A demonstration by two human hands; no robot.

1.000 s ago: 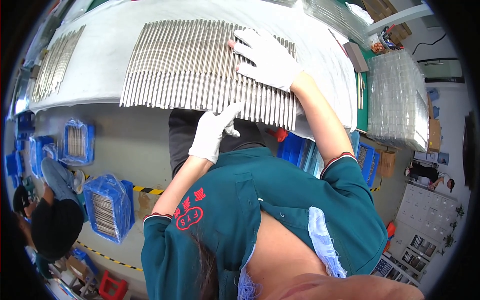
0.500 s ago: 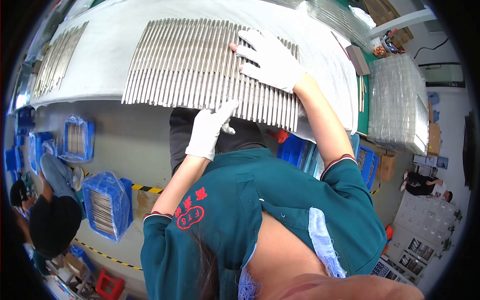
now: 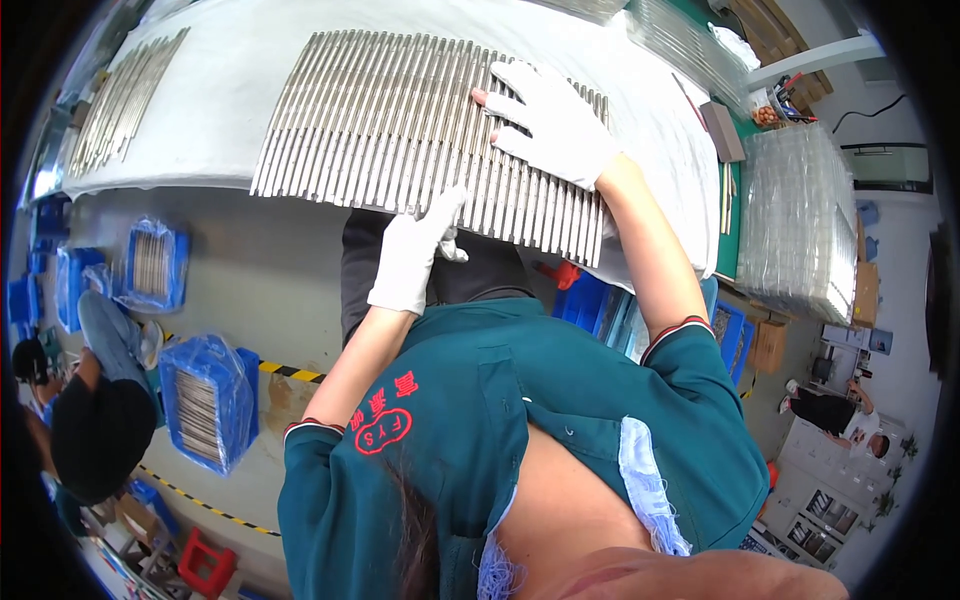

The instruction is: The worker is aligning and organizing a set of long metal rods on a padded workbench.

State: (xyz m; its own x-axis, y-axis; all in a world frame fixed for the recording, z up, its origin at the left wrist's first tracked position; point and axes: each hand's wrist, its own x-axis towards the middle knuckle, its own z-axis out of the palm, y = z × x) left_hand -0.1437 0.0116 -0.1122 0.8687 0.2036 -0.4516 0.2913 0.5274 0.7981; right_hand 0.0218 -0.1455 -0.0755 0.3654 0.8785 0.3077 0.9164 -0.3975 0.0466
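A wide row of slim silvery metal rods point(image 3: 350, 125) lies side by side on a white cloth point(image 3: 215, 100), their near ends jutting over the table's front edge. My gloved right hand point(image 3: 562, 132) lies flat across the right part of the row, fingers spread, with bare fingertips showing. At the near ends, around the middle of the row, is my gloved left hand point(image 3: 408, 258). Its thumb rests on top of the rods while the other fingers curl below the edge; exactly how many rods it pinches is hidden.
A smaller batch of rods point(image 3: 125, 100) lies at the far left of the cloth. Stacked clear plastic trays point(image 3: 800, 215) and a brown block point(image 3: 722, 131) stand on the right. Blue bins point(image 3: 210, 410) sit on the floor at left, near a seated person point(image 3: 105, 430).
Both hands keep nearly the same places on the rods. The left thumb has slid slightly up and left along them. The whole view has shifted a little.
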